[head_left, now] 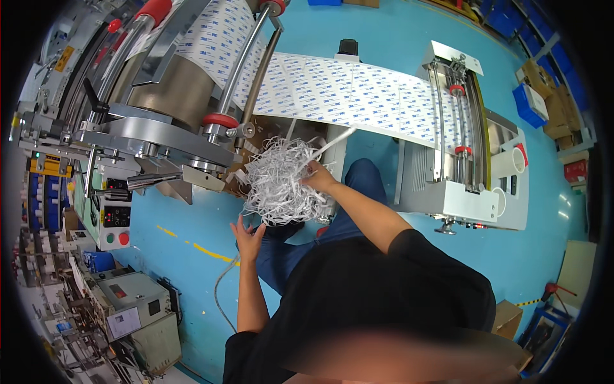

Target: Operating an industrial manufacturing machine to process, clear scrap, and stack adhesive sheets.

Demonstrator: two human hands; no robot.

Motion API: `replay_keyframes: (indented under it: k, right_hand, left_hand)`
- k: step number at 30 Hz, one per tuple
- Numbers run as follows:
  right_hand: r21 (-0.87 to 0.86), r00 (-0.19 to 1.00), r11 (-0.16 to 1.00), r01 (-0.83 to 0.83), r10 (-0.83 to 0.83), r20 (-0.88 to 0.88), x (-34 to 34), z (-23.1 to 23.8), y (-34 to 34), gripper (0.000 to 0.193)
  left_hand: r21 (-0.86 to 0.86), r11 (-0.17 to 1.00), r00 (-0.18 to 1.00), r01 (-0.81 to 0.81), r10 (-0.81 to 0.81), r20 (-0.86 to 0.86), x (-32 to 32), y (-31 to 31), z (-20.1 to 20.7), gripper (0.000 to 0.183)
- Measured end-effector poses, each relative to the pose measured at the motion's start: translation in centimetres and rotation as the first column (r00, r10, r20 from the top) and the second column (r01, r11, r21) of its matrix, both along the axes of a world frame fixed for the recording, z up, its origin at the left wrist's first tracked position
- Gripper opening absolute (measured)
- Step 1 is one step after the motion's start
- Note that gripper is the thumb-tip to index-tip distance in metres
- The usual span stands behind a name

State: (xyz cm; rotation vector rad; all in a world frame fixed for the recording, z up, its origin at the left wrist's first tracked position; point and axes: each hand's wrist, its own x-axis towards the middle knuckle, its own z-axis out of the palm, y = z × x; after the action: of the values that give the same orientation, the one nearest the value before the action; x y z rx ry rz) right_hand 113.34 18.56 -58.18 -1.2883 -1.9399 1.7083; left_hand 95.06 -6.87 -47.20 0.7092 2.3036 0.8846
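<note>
A big tangled heap of thin white paper strips (284, 182) is in front of me, beside the machine's roller end. My right hand (321, 178) is at the heap's right side, its fingers curled into the strips and partly hidden by them. One wider strip sticks out of the heap toward the upper right. Just below the heap's lower left edge, my left hand (250, 238) has its fingers spread, with nothing in it. Above the heap, a white web with blue print (345, 89) runs between the machine's two ends.
Left of the heap are metal rollers with red collars (220, 120) and a steel drum (173, 89). A white roller unit (441, 185) stands to the right. A cable (217, 301) lies on the blue floor (185, 275). Blue bins (529, 105) and cartons are at the far right.
</note>
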Motion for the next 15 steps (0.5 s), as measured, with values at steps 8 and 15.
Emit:
replay_keyframes:
  k: [8,15]
  right_hand:
    - [0.181,0.994,0.983,0.026,-0.044,0.095,5.7,10.1,1.7,0.071]
    - [0.238,0.991,0.963,-0.128,0.132,0.001,7.8,15.6,-0.6,0.088]
  left_hand:
    - [0.13,0.967,0.974,0.217,-0.206,-0.094,4.4,5.0,2.6,0.035]
    - [0.124,0.851,0.856,0.511,-0.491,-0.159,12.0,15.7,2.0,0.034]
